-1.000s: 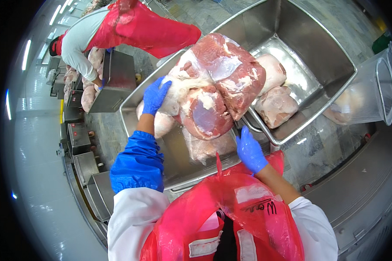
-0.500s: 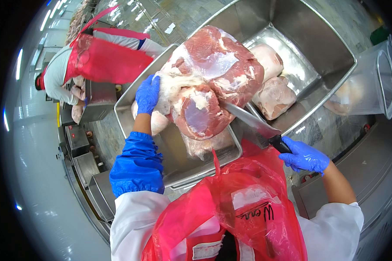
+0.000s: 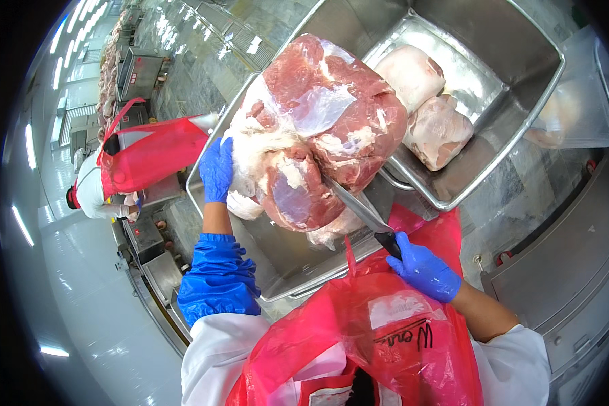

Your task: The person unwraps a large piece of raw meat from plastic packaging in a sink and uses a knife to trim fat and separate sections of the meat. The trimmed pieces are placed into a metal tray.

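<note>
A deep steel bin [image 3: 521, 54] is seen on the far right, and a second steel bin [image 3: 271, 250] is placed nearer and to the left, its right end set close beside the first. At the far left, a co-worker [image 3: 149, 149] in a red apron is seen bent over. A translucent red plastic apron [image 3: 379, 325] is worn by the person at the near edge. Over the left bin, a large cut of red meat [image 3: 338, 101] is held, its right side extended toward the right bin's edge; by what it is supported cannot be told. In the right bin, two pale pieces of meat [image 3: 440, 132] are laid side by side, touching. A knife [image 3: 360, 208] is angled up from the near right, its blade tip hidden in the seam between the cut's two lobes. The hands are kept well apart: the left hand [image 3: 216, 169] is pressed, fingers extended, against the cut's pale left side, and the knife's black handle is gripped by the right hand [image 3: 426, 272]. Both are covered by blue gloves.
</note>
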A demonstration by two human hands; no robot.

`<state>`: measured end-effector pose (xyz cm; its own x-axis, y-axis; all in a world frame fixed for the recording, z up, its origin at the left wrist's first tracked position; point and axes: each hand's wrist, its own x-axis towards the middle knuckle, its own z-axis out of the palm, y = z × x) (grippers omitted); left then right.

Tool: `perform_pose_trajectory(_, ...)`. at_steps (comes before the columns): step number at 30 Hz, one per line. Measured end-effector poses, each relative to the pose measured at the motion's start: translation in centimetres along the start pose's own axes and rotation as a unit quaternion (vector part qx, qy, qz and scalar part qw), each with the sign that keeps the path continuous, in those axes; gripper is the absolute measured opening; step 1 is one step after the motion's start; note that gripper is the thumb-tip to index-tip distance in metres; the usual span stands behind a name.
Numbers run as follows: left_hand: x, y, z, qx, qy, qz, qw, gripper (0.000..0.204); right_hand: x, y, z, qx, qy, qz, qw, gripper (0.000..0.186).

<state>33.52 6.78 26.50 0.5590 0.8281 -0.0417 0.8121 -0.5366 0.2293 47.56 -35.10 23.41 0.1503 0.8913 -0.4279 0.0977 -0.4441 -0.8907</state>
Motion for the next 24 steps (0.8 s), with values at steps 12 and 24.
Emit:
perform_pose_trajectory(12, -2.9, -0.3, 0.6, 0.006, 0.092, -0.012, 0.996, 0.043, 4.0, -17.4, -13.9, -0.486, -0.185, 0.033, 0.853, 0.032)
perform_pose_trajectory(24, -1.7, -0.6, 1.2, 0.036, 0.095, 0.001, 0.995, 0.048, 2.3, -9.8, -12.6, -0.293, -0.169, 0.04, 0.94, 0.035)
